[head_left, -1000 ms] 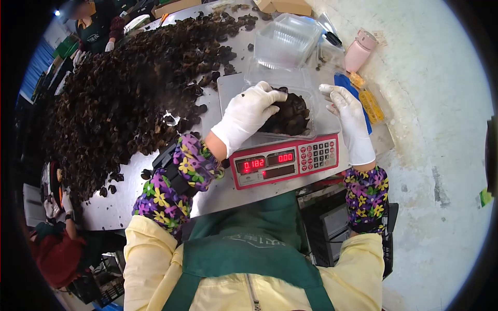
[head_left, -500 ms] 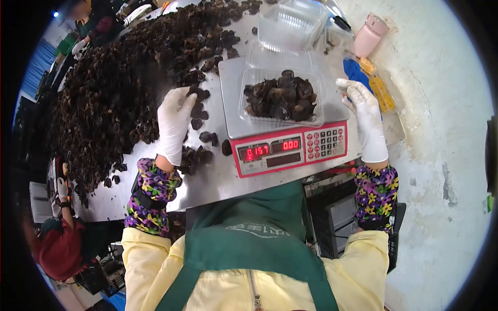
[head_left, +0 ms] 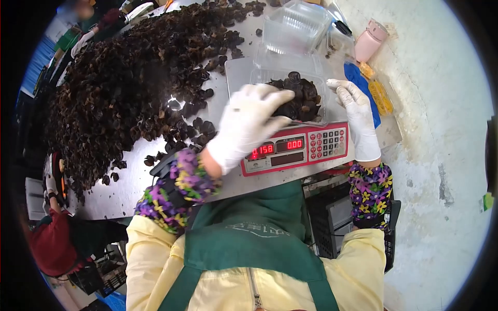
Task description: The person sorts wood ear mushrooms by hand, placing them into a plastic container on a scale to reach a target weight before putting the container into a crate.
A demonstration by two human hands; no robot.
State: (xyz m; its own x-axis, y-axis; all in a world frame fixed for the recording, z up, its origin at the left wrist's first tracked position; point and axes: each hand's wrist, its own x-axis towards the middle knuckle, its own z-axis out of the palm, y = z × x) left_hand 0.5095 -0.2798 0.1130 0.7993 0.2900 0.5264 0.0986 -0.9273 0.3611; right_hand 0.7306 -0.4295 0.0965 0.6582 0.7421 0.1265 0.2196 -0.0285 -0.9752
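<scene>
Dark, curled pieces that look like wood ear mushrooms [head_left: 306, 99] lie in a clear plastic box [head_left: 322, 115] with its lid tipped back. The box rests on the plate of a red-framed digital scale [head_left: 311, 150]. My gloved left hand [head_left: 244, 122] reaches over the box's left side, thumb and fingers apart, slightly blurred; its fingertips are at the mushrooms, and I cannot see anything held. It covers part of the display, where 158 and 0.00 show. My gloved right hand [head_left: 359, 116] is by the box's right edge, fingers bent and apart, with nothing visible in them.
A large heap of mushrooms [head_left: 119, 98] spreads over the metal table [head_left: 207, 181] on the left. Empty clear boxes [head_left: 295, 26] stand behind the scale. A pink bottle [head_left: 371, 40] and a blue cloth [head_left: 358, 78] are by the wall. Other people [head_left: 52, 241] work at left.
My left hand has moved right, from the loose mushrooms beside the scale to the box. The display's end digits went from 157 to 158. My right hand shifted slightly left.
</scene>
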